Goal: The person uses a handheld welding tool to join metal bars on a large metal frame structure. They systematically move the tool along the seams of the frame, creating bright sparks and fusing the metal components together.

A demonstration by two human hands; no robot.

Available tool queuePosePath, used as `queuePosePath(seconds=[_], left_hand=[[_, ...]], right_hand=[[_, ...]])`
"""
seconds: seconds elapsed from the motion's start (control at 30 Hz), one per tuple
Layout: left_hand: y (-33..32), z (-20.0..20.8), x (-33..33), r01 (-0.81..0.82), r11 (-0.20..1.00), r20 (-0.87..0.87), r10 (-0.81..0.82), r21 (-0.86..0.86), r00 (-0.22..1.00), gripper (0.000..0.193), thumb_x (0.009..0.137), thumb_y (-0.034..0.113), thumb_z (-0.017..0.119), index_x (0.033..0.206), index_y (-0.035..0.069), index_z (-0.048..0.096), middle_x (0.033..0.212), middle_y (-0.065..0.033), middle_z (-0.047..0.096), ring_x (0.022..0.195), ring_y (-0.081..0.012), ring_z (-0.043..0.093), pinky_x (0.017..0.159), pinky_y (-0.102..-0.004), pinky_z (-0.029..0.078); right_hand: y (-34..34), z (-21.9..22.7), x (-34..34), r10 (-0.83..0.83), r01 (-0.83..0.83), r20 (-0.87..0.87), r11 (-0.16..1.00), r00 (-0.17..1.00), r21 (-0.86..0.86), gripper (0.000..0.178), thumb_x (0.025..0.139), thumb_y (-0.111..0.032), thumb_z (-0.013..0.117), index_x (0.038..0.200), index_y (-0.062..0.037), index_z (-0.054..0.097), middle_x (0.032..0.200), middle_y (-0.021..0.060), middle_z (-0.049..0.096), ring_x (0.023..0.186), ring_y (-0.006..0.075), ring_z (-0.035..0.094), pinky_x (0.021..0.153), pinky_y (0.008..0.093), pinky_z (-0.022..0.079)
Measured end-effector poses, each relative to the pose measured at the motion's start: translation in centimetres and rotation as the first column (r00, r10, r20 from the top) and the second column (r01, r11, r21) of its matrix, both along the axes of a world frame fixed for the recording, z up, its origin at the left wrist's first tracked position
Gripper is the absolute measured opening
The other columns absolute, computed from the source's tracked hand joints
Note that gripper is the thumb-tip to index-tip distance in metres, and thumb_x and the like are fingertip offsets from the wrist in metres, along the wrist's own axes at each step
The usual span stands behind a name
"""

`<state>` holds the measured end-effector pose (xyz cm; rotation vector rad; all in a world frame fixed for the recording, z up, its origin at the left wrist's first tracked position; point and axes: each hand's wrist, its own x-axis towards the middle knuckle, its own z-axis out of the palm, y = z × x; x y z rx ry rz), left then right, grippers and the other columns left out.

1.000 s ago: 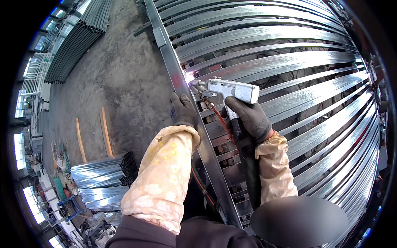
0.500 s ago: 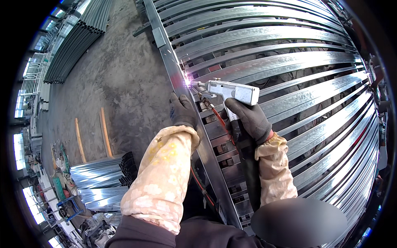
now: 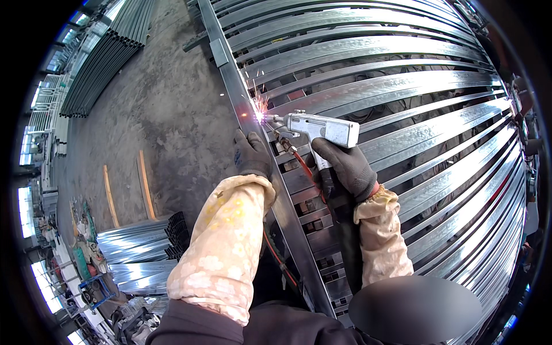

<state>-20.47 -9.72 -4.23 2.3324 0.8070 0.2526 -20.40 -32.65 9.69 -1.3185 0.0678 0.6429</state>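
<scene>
In my right hand [image 3: 345,167], gloved in dark grey, is a silver pistol-shaped welding gun [image 3: 328,127], with my fingers wrapped round its grip. The gun's nozzle meets the inner edge of a long steel bar [image 3: 294,227], where a bright violet-white glow [image 3: 260,117] throws orange sparks. My left hand [image 3: 253,156], in the same kind of glove, grips that bar just below the glow. Its fingers are bent at the bar's outer side and partly hidden. A red hose [image 3: 305,164] runs from the gun down past my right hand.
Parallel shiny steel tubes [image 3: 425,86] cover the right side, their ends meeting the long bar. Further left, bundles of metal tubes [image 3: 106,72] and a stack of bright profiles [image 3: 135,247] lie on the concrete floor. Two wooden strips [image 3: 145,184] are near that stack.
The sparks now fly higher and look more orange. Both hands and the welding gun have shifted only very slightly left in the picture.
</scene>
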Motion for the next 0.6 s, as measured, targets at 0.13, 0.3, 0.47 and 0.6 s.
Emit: queuePosePath(seconds=[0.13,0.3,0.47,0.6], left_hand=[[-0.1,0.3,0.0,-0.01,1.0,-0.001,0.01,-0.018,1.0,0.057,0.109,0.042,0.039,0.146,-0.001,0.047,0.134,-0.0334,0.061,0.125,-0.0518,0.058,0.106,-0.0525,0.046],[-0.3,0.8,0.0,-0.01,1.0,0.0,0.01,-0.025,1.0,0.057,0.108,0.041,0.04,0.145,-0.002,0.048,0.135,-0.0337,0.061,0.125,-0.0519,0.058,0.106,-0.0527,0.046],[-0.3,1.0,0.0,0.002,1.0,0.022,-0.002,-0.007,1.0,0.059,0.108,0.042,0.04,0.148,-0.002,0.046,0.136,-0.0347,0.06,0.126,-0.0527,0.057,0.106,-0.0535,0.046],[-0.3,1.0,-0.1,-0.009,1.0,-0.011,0.009,-0.02,1.0,0.06,0.108,0.042,0.04,0.15,-0.001,0.045,0.136,-0.0349,0.06,0.126,-0.053,0.057,0.106,-0.0537,0.046]], right_hand=[[0.1,-0.1,0.0,-0.009,0.01,0.072,1.0,0.997,-0.009,0.035,0.101,-0.034,0.069,0.109,0.0,0.066,0.079,0.0083,0.07,0.058,0.017,0.068,0.051,0.03,0.053],[-0.1,0.3,-0.2,-0.038,0.039,-0.033,0.999,0.999,0.031,0.033,0.101,-0.032,0.07,0.111,-0.0003,0.067,0.08,0.0075,0.071,0.059,0.0161,0.068,0.052,0.029,0.053],[-0.3,0.7,-0.3,-0.017,0.017,-0.074,1.0,0.997,0.001,0.033,0.101,-0.031,0.07,0.112,0.0005,0.067,0.082,0.007,0.071,0.061,0.0156,0.068,0.053,0.0289,0.053],[-0.3,0.6,-0.4,-0.022,0.023,-0.05,1.0,0.999,0.007,0.034,0.101,-0.032,0.07,0.113,0.0007,0.067,0.082,0.0076,0.072,0.061,0.0161,0.068,0.054,0.0296,0.053]])
